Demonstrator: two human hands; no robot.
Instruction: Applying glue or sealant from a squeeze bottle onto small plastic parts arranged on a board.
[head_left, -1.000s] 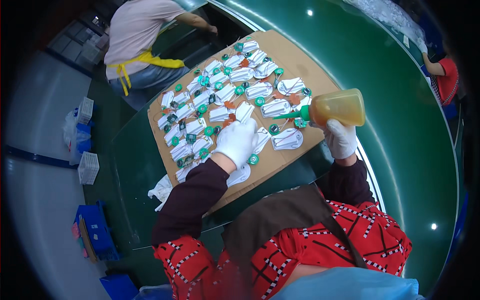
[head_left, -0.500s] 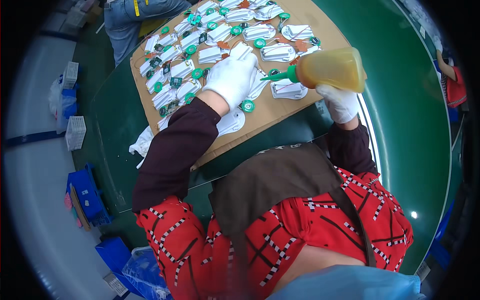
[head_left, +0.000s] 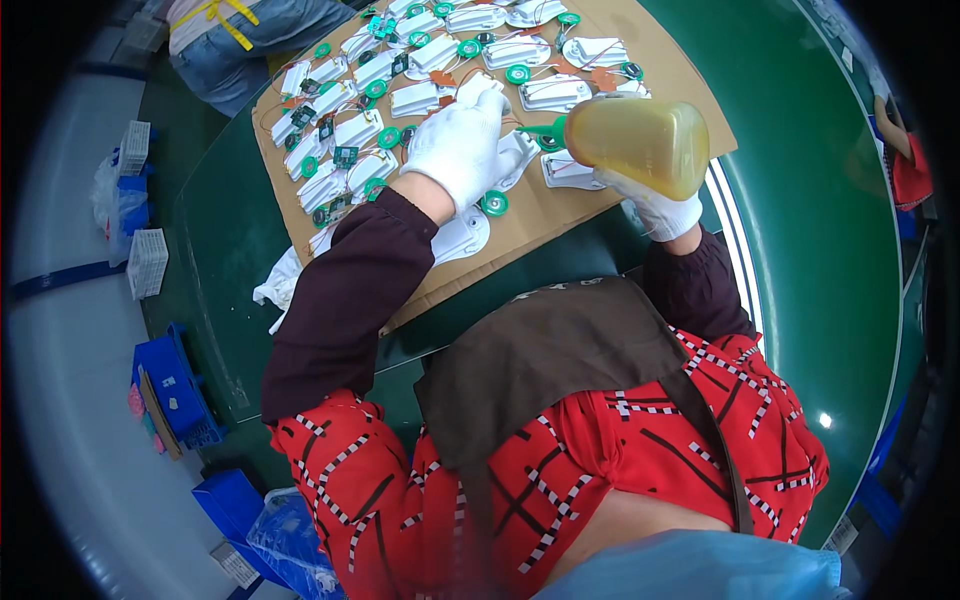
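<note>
While the right hand (head_left: 657, 207) grips the bottle (head_left: 645, 143) above the cardboard (head_left: 695, 75), the left hand (head_left: 455, 150) has an indeterminate hold; likely dispensing requires nozzle (head_left: 548, 130) alignment.

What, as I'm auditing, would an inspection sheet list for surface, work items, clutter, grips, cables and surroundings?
Surface: brown cardboard sheet on green tabletop
Work items: white housings, green-rimmed discs; tilted squeeze bottle of amber liquid, green nozzle pointing left
Clutter: crumpled white material beside the cardboard
Grips: left grip, gloved, at a housing, contact unclear; right grip, gloved, around bottle
Cables: thin wires across the housings
Surroundings: co-worker at upper left; blue crate and white baskets at left
</note>
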